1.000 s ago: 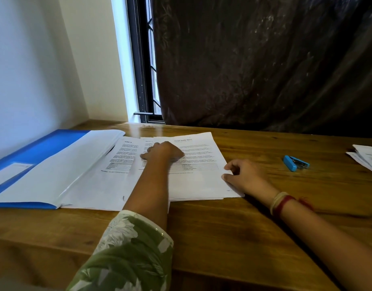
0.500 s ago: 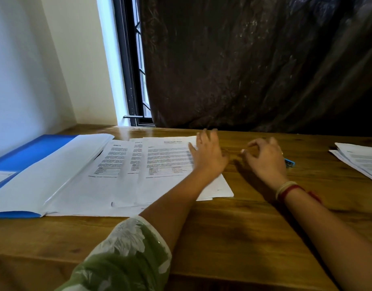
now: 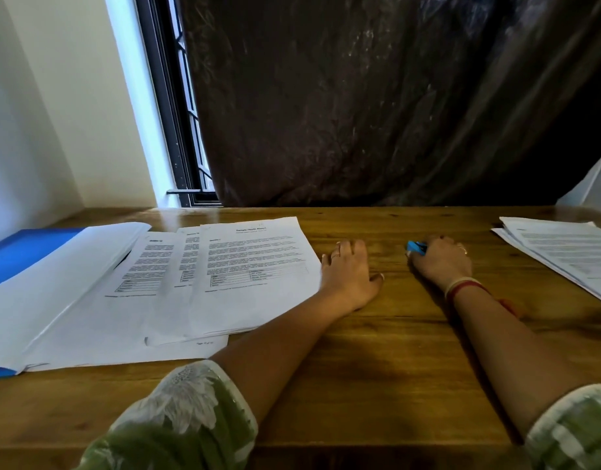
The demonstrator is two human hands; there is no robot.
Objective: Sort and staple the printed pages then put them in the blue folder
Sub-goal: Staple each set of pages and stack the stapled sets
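Observation:
Printed pages (image 3: 251, 276) lie fanned out on the wooden desk, the top one headed with a title and a small table. At the far left the blue folder (image 3: 24, 249) lies open, a white sheet (image 3: 65, 276) covering most of it. My left hand (image 3: 348, 273) rests flat on the desk at the right edge of the top page, fingers fairly straight. Further right, my right hand (image 3: 439, 259) curls its fingers around the small blue stapler (image 3: 415, 247), most of which is hidden under the hand.
A second stack of printed pages (image 3: 563, 252) lies at the desk's right edge. A dark curtain (image 3: 377, 96) hangs behind the desk, with a barred window (image 3: 183, 130) to its left. Bare wood (image 3: 377, 368) stretches between my forearms.
My left hand slid right, off the middle of the pages to their right edge. My right hand left the pages' corner, reached right to the stapler and closed around it.

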